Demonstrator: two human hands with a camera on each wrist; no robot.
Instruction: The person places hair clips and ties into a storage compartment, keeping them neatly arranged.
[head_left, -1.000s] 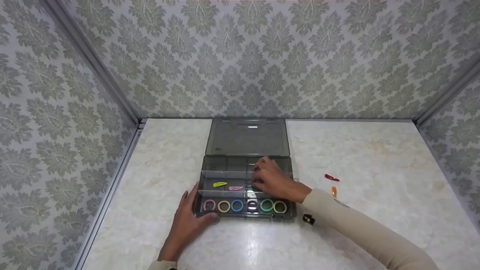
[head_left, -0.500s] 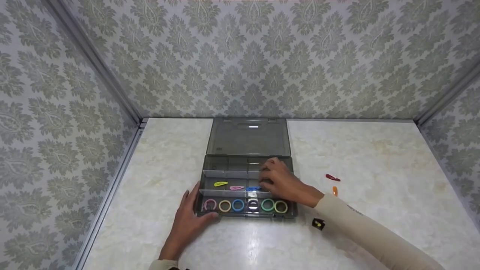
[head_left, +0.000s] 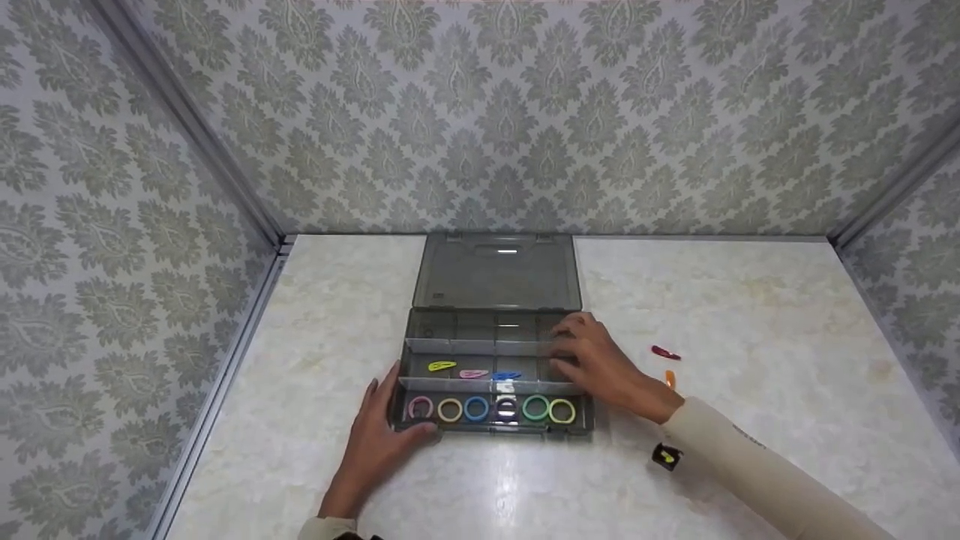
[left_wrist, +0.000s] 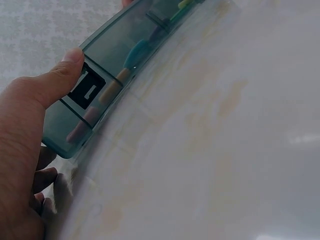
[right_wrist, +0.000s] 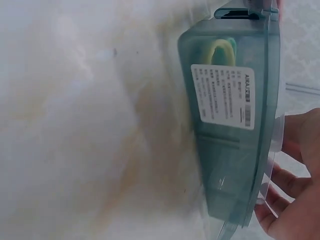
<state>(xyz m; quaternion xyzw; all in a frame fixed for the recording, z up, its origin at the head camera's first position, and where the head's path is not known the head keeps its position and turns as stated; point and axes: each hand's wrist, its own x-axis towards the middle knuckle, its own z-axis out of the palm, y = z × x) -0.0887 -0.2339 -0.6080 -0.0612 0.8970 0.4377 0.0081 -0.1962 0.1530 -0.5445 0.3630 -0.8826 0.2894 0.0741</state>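
Observation:
A smoky clear organizer box (head_left: 491, 430) lies with its lid swung back. My left hand (head_left: 373, 435) grips its front left corner; the left wrist view shows the thumb (left_wrist: 70, 65) beside a black latch (left_wrist: 87, 86). Over the right end of the middle row is my right hand (head_left: 600, 364), fingers bent loosely over the compartment, with nothing visible held. In the right wrist view its fingertips (right_wrist: 263, 210) are at the box's rim. The middle row holds yellow (head_left: 442, 366), pink (head_left: 473, 373) and blue snap hair clips (head_left: 506, 376).
Several coloured rings, like small hair ties (head_left: 524, 407), line the front row. A red hair clip (head_left: 666, 352) and an orange hair clip (head_left: 670, 378) lie on the table right of the box. The lid (head_left: 499, 277) reaches back to the patterned wall (head_left: 506, 150).
The blue hair clip has come into view in the middle row as my right hand moved off it to the right. My left hand keeps its place on the corner.

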